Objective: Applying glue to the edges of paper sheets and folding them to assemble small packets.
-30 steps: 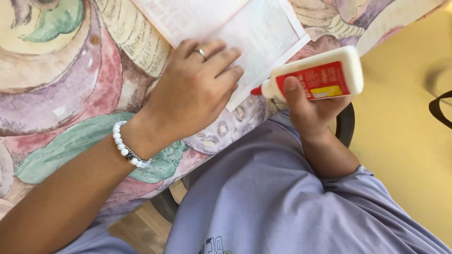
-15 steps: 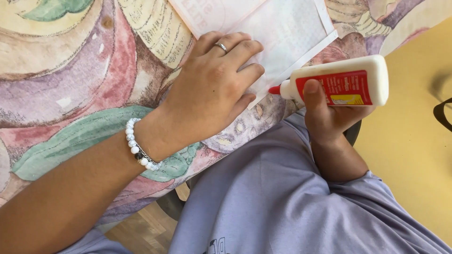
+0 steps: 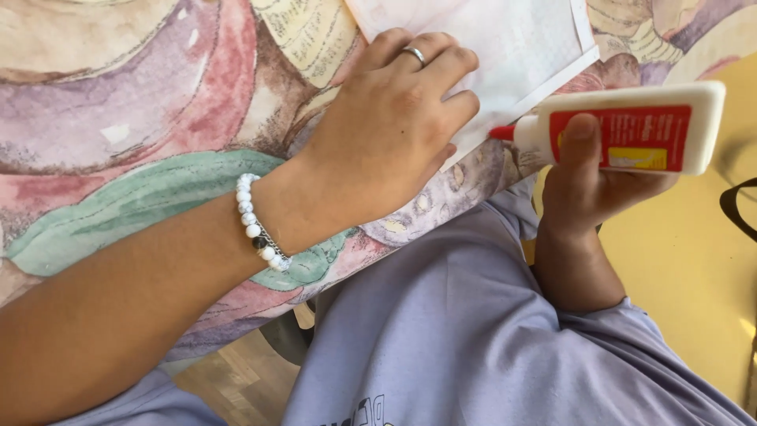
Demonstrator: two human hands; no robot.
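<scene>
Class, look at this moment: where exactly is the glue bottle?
In the head view, the glue bottle lies sideways at upper right, held in the right hand, its red tip beside the white paper's edge.

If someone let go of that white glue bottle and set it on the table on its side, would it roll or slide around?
The glue bottle looks flattish rather than round, so it would probably lie still, not roll. Its smooth plastic may slide a little on the patterned tablecloth. The right hand holds it easily with thumb and fingers, so it seems fairly light.
</scene>
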